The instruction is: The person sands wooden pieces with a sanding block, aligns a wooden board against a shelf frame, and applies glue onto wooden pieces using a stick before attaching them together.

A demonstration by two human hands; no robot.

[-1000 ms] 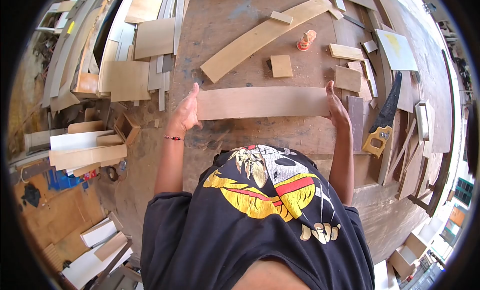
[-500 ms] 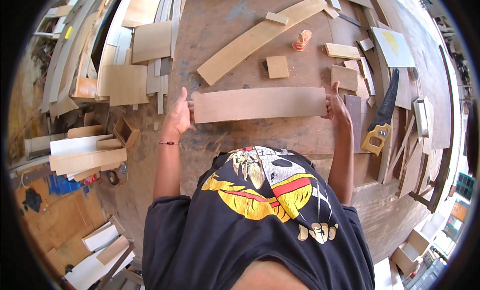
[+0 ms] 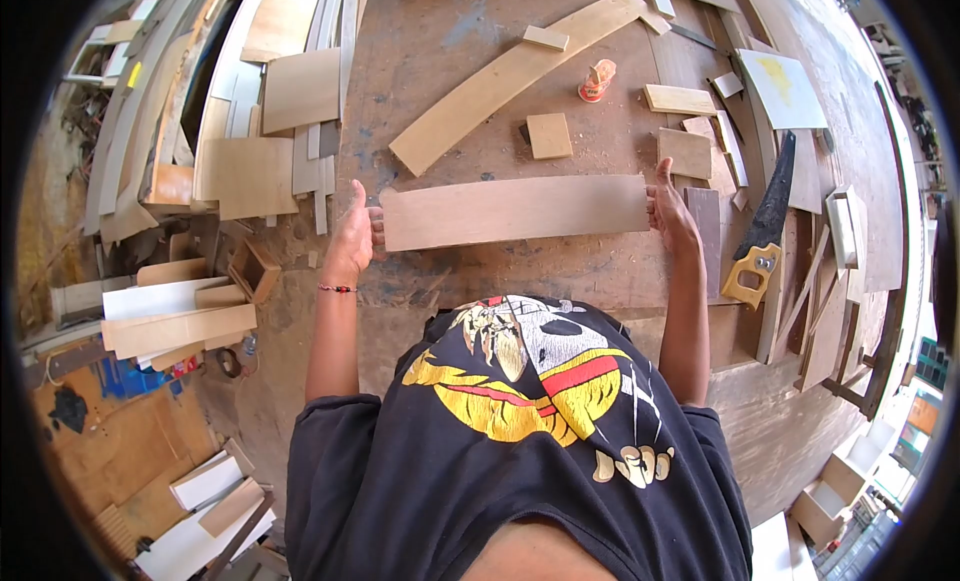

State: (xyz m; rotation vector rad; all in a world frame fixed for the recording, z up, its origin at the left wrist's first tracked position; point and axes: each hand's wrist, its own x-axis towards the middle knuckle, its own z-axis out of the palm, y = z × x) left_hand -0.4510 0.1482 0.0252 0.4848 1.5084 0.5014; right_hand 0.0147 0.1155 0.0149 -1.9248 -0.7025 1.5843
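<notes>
"In the head view, how does the board (image 3: 515, 213) lie?"

"Across the worktable (image 3: 410, 71), at twelve o'clock from the body; its long axis runs nine to three, the right end a touch farther out."

"And the hands?"

"The left hand (image 3: 350, 238) is at its nine o'clock end, so the board stretches toward three; the right hand (image 3: 677, 221) is at the other end, with the board toward nine; neither is clearly nearer."

"Clenched?"

"No; both look unclenched, thumbs up and off the wood, fingers at the ends; whether they bear any weight, I can't tell."

"Nearby?"

"A square block (image 3: 549, 137) just beyond, toward twelve; a handsaw (image 3: 772, 206) at three from the right hand."
</notes>
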